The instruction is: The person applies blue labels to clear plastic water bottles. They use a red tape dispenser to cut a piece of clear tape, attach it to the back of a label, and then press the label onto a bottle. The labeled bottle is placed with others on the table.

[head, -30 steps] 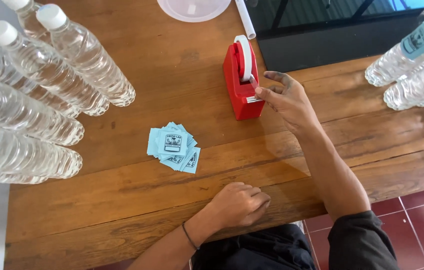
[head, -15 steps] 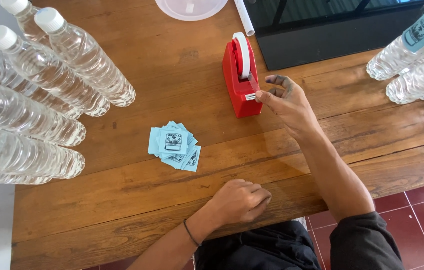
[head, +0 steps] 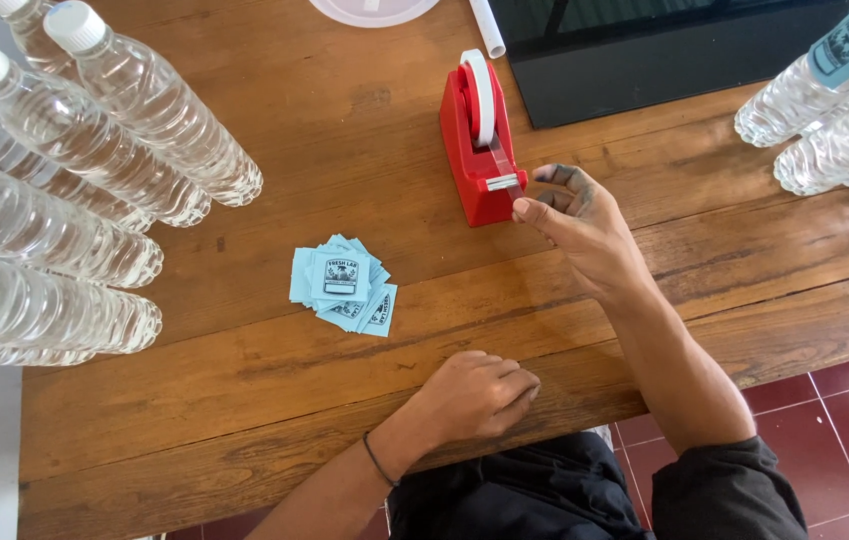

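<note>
A red tape dispenser (head: 474, 150) with a white roll of clear tape stands on the wooden table (head: 274, 130). My right hand (head: 572, 228) is at its front end, thumb and forefinger pinching the loose end of the tape by the cutter. My left hand (head: 472, 395) rests in a loose fist on the table near its front edge, holding nothing. A small pile of light blue paper labels (head: 341, 286) lies to the left of the dispenser, between the two hands.
Several clear capped water bottles (head: 74, 190) lie in a row at the left. More bottles with blue labels (head: 844, 110) lie at the right edge. A black panel (head: 644, 55) sits behind the dispenser, a white round lid (head: 374, 10) at the back. Red floor tiles (head: 844, 420) show below.
My right hand has drawn slightly away from the dispenser's front, with the tape end pinched. My left hand stayed in place.
</note>
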